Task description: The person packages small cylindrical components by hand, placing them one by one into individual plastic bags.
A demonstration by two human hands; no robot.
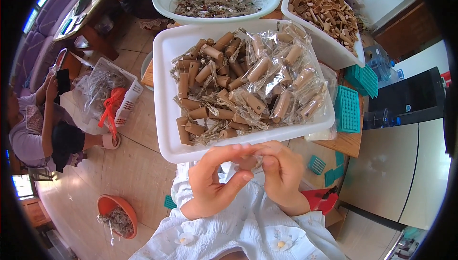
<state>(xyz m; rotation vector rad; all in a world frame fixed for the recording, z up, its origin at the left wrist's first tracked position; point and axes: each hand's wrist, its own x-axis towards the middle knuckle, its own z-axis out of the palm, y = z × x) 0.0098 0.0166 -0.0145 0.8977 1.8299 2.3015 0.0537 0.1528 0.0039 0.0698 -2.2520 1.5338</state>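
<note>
Right hand: yours [286, 176], below centre of frame; thumb and forefinger pinched together on a small clear piece [249, 163].
Left hand: yours [204, 183], just left of it; thumb and forefinger curved into a loose ring, hold on the piece unclear.
Tray: white tray [163, 93], centre, in front of you, heaped with brown tubes [258, 69] in clear wrap.
Basin: pale green basin [217, 20], top centre.
Bin: white bin [344, 60], upper right, brown pieces inside.

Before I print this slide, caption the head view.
Left hand and right hand handle a small, partly hidden item near a white tray of brown cylinders, some in clear plastic.
</note>
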